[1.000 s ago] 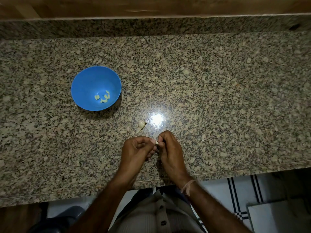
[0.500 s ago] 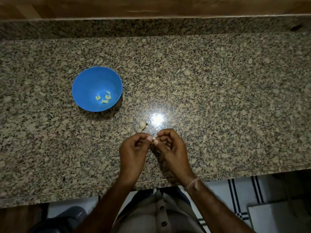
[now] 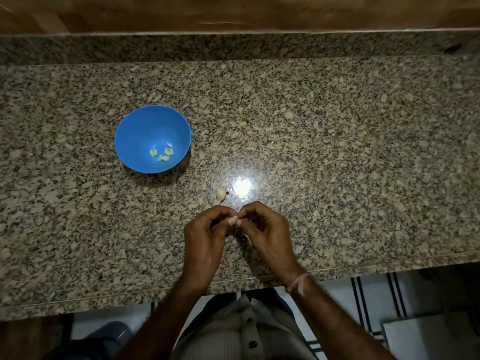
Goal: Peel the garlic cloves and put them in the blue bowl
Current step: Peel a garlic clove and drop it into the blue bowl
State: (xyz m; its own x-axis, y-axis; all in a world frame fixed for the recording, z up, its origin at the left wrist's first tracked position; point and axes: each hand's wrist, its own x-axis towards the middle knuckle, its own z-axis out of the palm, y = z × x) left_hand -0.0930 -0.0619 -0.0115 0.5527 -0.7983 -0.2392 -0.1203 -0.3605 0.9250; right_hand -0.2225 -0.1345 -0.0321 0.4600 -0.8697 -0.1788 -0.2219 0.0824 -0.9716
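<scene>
A blue bowl (image 3: 145,126) stands on the granite counter at the left, with several peeled pale cloves (image 3: 162,153) at its bottom. Near the counter's front edge my left hand (image 3: 205,235) and my right hand (image 3: 265,229) meet fingertip to fingertip. Together they pinch a small garlic clove (image 3: 235,218), which shows only as a pale sliver between the thumbs. Just beyond my hands the rest of a garlic bulb (image 3: 220,196) with its stem lies on the counter.
The speckled granite counter (image 3: 337,152) runs wide to the right, with a raised granite back ledge and wood above it. A bright lamp reflection (image 3: 241,185) shines beside the bulb. Below the front edge are tiled floor and a white box.
Both hands have shifted a little away from the counter's front edge, towards the bulb, still pinching the clove between them. The bowl and the bulb have stayed put.
</scene>
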